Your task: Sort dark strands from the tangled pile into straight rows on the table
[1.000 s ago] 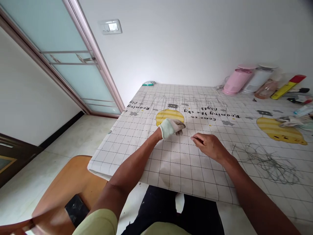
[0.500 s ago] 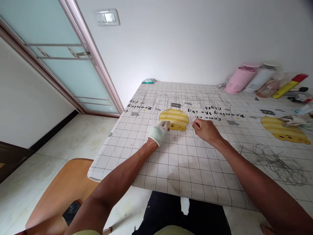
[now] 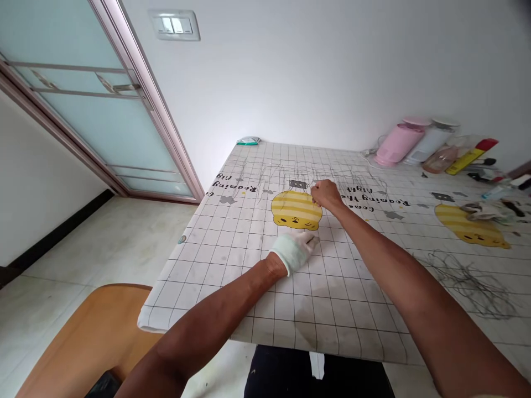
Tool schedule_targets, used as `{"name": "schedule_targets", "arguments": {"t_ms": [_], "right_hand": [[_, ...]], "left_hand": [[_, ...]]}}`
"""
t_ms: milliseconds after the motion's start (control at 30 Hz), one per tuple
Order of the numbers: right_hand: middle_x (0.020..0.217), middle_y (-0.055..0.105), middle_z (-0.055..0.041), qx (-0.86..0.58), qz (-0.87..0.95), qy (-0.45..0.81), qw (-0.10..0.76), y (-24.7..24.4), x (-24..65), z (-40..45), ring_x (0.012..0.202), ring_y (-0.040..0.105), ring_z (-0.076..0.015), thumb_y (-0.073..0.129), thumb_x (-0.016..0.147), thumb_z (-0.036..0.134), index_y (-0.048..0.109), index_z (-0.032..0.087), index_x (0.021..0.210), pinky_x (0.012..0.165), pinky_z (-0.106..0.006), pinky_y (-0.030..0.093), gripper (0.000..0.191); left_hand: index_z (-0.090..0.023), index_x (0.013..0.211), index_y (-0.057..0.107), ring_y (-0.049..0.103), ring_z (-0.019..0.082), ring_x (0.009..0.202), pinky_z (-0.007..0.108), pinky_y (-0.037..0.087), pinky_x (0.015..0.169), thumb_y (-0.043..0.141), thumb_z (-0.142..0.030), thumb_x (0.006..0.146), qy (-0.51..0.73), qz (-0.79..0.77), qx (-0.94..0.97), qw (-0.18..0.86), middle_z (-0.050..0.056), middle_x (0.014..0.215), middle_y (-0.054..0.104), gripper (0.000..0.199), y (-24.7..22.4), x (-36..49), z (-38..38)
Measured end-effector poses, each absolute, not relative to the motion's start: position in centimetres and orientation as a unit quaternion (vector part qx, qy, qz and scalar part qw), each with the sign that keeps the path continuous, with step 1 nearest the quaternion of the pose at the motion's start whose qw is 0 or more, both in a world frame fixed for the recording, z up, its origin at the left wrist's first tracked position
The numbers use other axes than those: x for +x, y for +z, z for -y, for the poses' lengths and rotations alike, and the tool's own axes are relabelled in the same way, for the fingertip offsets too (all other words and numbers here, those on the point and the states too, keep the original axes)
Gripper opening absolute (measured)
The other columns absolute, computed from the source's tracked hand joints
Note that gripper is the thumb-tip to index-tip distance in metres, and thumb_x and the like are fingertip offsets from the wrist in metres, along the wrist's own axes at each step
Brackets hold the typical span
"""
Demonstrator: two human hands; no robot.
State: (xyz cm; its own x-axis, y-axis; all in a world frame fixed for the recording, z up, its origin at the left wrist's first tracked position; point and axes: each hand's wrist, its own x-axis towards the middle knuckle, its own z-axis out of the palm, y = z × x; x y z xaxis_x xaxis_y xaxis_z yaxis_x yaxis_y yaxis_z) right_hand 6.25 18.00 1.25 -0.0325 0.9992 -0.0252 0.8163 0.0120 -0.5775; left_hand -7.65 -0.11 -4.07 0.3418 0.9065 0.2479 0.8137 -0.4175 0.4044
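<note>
My left hand (image 3: pixel 295 250), in a pale white-green glove, rests low over the checked tablecloth (image 3: pixel 232 260) just below a printed yellow bear. Its fingers are closed together; anything between them is too small to make out. Bare and pinched closed, my right hand (image 3: pixel 326 194) is at the bear's upper right edge, by the near side of a spread of thin dark strands (image 3: pixel 265 168) lying across the far part of the cloth. Whatever the pinch holds is too fine to name. To the right of my right forearm lies a loose tangle of similar strands (image 3: pixel 468 282).
At the back right stand a pink cylinder-shaped device (image 3: pixel 399 145), a white one (image 3: pixel 429 145), a clear bottle (image 3: pixel 442 157) and a yellow-red can (image 3: pixel 470 157). A crumpled cloth (image 3: pixel 492 211) lies at right. A green-white packet (image 3: pixel 248 141) sits in the far left corner. A brown chair (image 3: pixel 91 331) stands left.
My right hand has moved left and away from me, toward the far strands. My left hand has come nearer to me and a little to the right. The view has shifted slightly.
</note>
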Motion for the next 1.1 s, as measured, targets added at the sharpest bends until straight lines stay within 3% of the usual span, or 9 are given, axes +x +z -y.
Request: {"name": "schedule_targets", "arguments": {"t_ms": [167,333,600,767,833,1000,1100], "right_hand": [[0.066,0.074,-0.0112,-0.692,0.656,0.25,0.167,0.2,5.4,-20.4,0.052,0.069,-0.0191,0.074,0.094,0.018,0.071,0.014,0.083,0.056,-0.028,0.056,0.012],[0.064,0.072,-0.0125,-0.707,0.653,0.24,0.127,0.5,4.3,-21.2,0.058,0.072,-0.0227,0.077,0.092,0.018,0.074,0.012,0.086,0.065,-0.032,0.06,0.009],[0.074,0.075,-0.0159,-0.696,0.695,0.139,0.117,2.6,6.8,-17.8,0.084,0.077,-0.029,0.063,0.103,0.028,0.078,0.012,0.096,0.081,-0.035,0.057,0.024],[0.082,0.078,-0.0145,-0.692,0.708,0.074,0.12,4.8,16.5,-11.7,0.089,0.075,-0.0278,0.061,0.102,0.031,0.076,0.017,0.084,0.076,-0.032,0.052,0.028],[0.081,0.078,-0.0129,-0.697,0.706,0.041,0.119,6.0,22.5,-9.1,0.086,0.074,-0.0264,0.062,0.102,0.031,0.074,0.018,0.08,0.071,-0.03,0.05,0.028],[0.081,0.079,-0.0081,-0.753,0.644,0.075,0.111,9.0,39.0,-3.0,0.06,0.069,-0.0157,0.063,0.097,0.022,0.074,0.015,0.085,0.057,-0.024,0.047,0.018],[0.074,0.077,-0.0077,-0.798,0.597,0.066,0.052,9.2,46.1,-0.2,0.058,0.068,-0.0173,0.064,0.093,0.02,0.076,0.014,0.084,0.058,-0.025,0.048,0.017]], "left_hand": [[-0.021,0.105,0.081,0.071,0.021,0.085,0.033,0.049,0.072,0.046,-0.037,0.114,0.185,-0.539,0.809,0.144,0.006,0.095,0.078,0.039,-2.9,-7.2,0.3],[-0.021,0.102,0.08,0.072,0.02,0.087,0.032,0.051,0.077,0.046,-0.038,0.114,0.193,-0.551,0.795,0.165,0.005,0.095,0.079,0.04,-2.5,-7.2,0.3],[-0.023,0.102,0.083,0.073,0.02,0.087,0.03,0.051,0.078,0.052,-0.031,0.111,0.196,-0.571,0.782,0.157,0.005,0.094,0.081,0.034,-2.7,-7.5,0.5],[-0.024,0.118,0.084,0.076,0.024,0.092,0.032,0.052,0.081,0.053,-0.028,0.108,0.17,-0.576,0.787,0.139,0.008,0.111,0.084,0.033,-2.0,-8.3,0.8],[-0.025,0.123,0.083,0.076,0.026,0.091,0.034,0.053,0.082,0.051,-0.03,0.107,0.149,-0.585,0.785,0.135,0.009,0.109,0.084,0.036,-1.9,-8.8,0.6],[-0.028,0.096,0.082,0.077,0.029,0.094,0.035,0.053,0.082,0.051,-0.048,0.102,0.169,-0.677,0.684,0.213,0.004,0.09,0.084,0.038,-2.2,-9.5,-1.1],[-0.028,0.093,0.08,0.077,0.03,0.097,0.037,0.054,0.084,0.051,-0.051,0.099,0.189,-0.681,0.671,0.224,0.002,0.091,0.084,0.037,-2.0,-9.7,-1.4]]}}
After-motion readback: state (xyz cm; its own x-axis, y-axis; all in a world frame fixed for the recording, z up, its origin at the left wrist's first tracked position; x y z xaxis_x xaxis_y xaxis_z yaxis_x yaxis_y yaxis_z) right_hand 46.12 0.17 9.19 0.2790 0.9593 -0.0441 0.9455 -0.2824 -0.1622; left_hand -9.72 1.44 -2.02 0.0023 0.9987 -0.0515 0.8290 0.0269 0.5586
